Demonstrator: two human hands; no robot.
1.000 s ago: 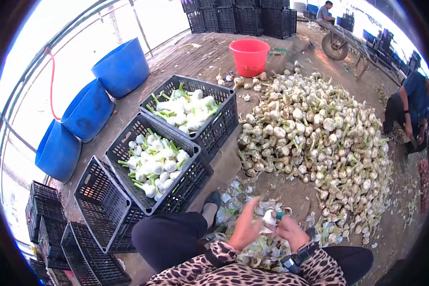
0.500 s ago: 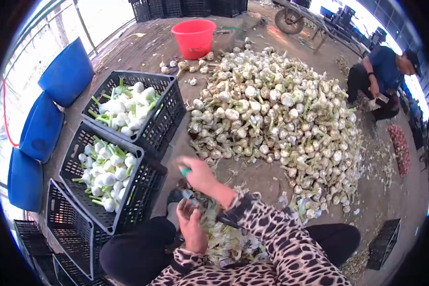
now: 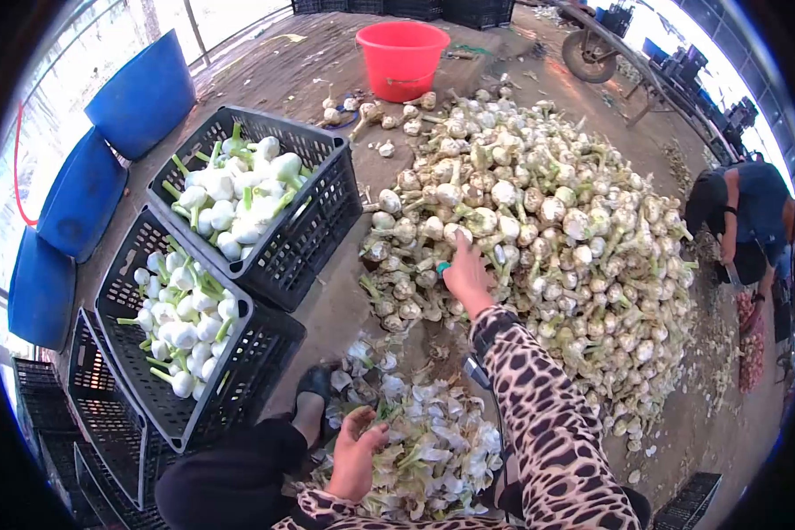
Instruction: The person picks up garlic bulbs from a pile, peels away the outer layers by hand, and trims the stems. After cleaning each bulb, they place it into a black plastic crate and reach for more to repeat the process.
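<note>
My right hand (image 3: 468, 276) reaches onto the near left part of a large heap of unpeeled garlic bulbs (image 3: 583, 265); its fingers touch a bulb, and whether they grip it is not clear. Something green is wrapped round one of its fingers. Low in the view, my left hand (image 3: 358, 455) is held palm up with fingers curled and apart, nothing seen in it. Beneath and beside it lies a pile of peeled skins and leaves (image 3: 442, 450). Cleaned white garlic fills part of two black crates (image 3: 327, 190) on the left.
A red tub (image 3: 403, 66) stands behind the heap. Blue containers (image 3: 141, 95) line the left side, with empty black crates below. At the right, another person (image 3: 760, 208) bends beside a red net sack (image 3: 751, 353). A wheeled cart (image 3: 627, 53) is at the back right.
My right hand has moved from near the crates forward and right onto the heap. My left hand has moved slightly lower. The other person has leaned toward the red sack. The view has shifted.
</note>
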